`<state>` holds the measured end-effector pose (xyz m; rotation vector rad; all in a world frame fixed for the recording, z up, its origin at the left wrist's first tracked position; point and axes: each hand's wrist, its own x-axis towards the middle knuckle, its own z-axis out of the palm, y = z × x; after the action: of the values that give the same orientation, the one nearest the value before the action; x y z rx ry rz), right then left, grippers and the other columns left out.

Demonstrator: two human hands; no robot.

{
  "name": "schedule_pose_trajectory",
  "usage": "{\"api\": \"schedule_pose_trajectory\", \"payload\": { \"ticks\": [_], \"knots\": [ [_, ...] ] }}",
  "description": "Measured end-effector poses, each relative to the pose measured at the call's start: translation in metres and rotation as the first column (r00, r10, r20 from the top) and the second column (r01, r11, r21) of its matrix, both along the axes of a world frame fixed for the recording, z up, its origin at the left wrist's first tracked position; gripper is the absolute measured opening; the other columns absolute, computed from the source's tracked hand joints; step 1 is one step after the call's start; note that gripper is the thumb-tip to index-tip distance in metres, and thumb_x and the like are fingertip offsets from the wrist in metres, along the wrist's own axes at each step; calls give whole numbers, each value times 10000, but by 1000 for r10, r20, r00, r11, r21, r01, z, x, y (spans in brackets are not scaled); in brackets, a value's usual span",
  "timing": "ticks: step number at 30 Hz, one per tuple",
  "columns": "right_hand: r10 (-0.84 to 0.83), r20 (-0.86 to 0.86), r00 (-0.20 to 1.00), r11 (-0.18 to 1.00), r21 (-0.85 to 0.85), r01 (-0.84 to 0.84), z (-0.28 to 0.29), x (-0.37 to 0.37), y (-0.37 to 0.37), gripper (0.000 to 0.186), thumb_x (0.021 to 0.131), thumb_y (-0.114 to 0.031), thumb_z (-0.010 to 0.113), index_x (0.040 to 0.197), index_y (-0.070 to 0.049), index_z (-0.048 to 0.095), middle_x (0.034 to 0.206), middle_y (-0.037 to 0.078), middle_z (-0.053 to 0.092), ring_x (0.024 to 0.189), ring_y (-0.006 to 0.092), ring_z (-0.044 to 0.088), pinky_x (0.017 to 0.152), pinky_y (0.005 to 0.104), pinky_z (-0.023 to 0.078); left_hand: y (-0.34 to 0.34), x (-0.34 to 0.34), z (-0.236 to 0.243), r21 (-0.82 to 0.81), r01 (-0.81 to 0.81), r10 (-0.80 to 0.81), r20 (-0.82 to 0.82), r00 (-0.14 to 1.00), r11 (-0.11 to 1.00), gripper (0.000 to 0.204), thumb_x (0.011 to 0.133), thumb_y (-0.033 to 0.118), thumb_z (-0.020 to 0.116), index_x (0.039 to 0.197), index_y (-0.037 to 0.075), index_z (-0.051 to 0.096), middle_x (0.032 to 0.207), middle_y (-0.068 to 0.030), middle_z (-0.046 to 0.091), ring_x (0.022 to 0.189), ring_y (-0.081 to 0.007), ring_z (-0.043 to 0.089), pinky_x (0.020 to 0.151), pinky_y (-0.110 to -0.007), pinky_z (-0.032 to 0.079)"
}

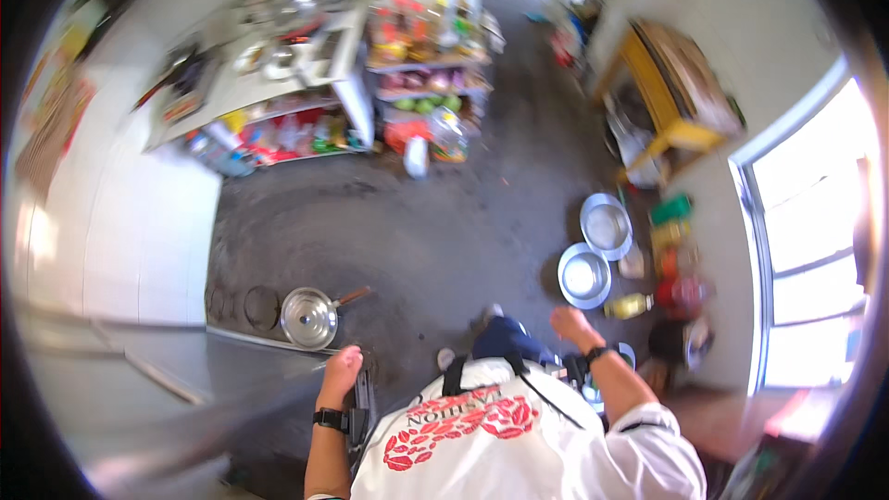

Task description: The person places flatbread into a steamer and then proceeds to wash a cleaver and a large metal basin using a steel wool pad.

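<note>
My left hand [344, 367], its fingers loosely curled with nothing visible in them, hangs by the edge of a metal counter at the lower left. Beyond it, on the dark floor, lies a steel pan [298, 307] with a wooden handle. My right hand [569, 324], also curled and apparently empty, hangs beside my dark-trousered legs. Two metal basins [607, 227] stand on the floor ahead of it. A yellow bottle [628, 306] lies to its right, among coloured containers along the wall.
A white counter [236, 74] with cookware stands ahead left, next to a rack [431, 65] of bottles and vegetables. A wooden table [681, 93] and a bright window [806, 231] line the right side. Dark floor [444, 241] runs toward a passage; the metal counter [157, 370] borders my left.
</note>
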<state>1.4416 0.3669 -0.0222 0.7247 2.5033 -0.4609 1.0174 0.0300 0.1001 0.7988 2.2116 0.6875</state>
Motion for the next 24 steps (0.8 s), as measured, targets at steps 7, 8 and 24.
{"api": "schedule_pose_trajectory", "payload": {
  "ticks": [7,8,24],
  "knots": [
    [-139,154,978,989,-27,145,-46,86,11,129,709,-172,571,750,-105,673,830,49,653,774,228,632,646,318,512,142,-55,30,-14,119,-118,55,992,993,253,829,141,526,1034,-3,560,936,-119,624,859,-168,596,767,-278,457],
    [-278,438,855,929,-104,355,-36,72,23,117,656,-253,628,725,-168,669,843,-37,645,840,156,598,661,282,483,156,-64,34,-31,138,-137,56,989,990,253,829,141,526,1034,-3,560,936,-119,624,859,-168,596,767,-278,457],
    [-428,-242,871,898,-4,440,-50,-14,81,107,458,-161,625,453,-176,519,528,37,539,548,226,555,496,355,429,440,-270,72,368,175,-60,-302,951,913,250,790,98,575,1012,-17,564,958,-160,609,838,-221,620,738,-294,483]
  ]
}}
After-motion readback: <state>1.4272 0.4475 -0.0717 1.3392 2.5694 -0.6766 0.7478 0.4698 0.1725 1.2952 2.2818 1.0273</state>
